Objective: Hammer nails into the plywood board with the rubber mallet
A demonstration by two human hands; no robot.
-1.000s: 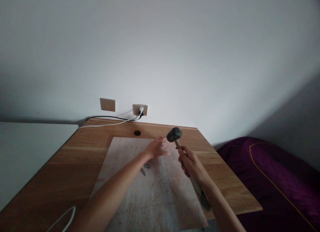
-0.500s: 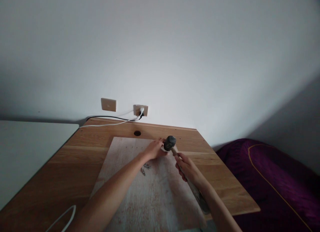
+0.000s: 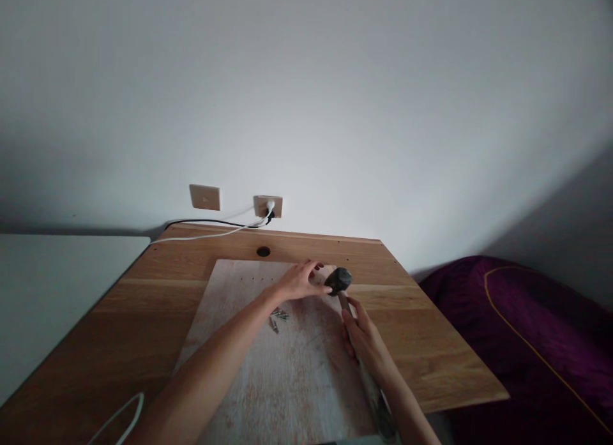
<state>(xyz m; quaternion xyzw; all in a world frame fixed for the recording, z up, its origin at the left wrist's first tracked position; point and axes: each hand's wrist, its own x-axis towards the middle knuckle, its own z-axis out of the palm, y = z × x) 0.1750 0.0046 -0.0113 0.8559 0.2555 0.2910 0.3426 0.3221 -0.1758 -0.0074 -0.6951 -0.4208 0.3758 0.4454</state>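
Observation:
My right hand [image 3: 364, 338] is wrapped around the handle of a mallet with a dark head [image 3: 339, 280], held over the far right part of a whitewashed wooden board [image 3: 268, 381]. Just left of that head is my left hand [image 3: 301, 281], its thumb stretched out and its fingers apart. The thumb tip is beside the mallet head; whether they touch I cannot tell. Several small metal pieces [image 3: 278, 317], like screws or nails, lie in a loose pile on the board below my left wrist. A row of small dark dots [image 3: 253, 279] runs along the board's far edge.
The board rests on a wooden table [image 3: 431, 349] with a dark round cable hole [image 3: 263, 251]. White and black cables [image 3: 211, 233] run to a wall socket [image 3: 268, 206] behind. A purple fabric item [image 3: 550, 343] bulges at the right, and a white panel [image 3: 57, 292] stands left.
The mallet head has shifted right, away from my left hand. My left hand's fingers have opened out, with the thumb now extended. The metal pieces lie where they were.

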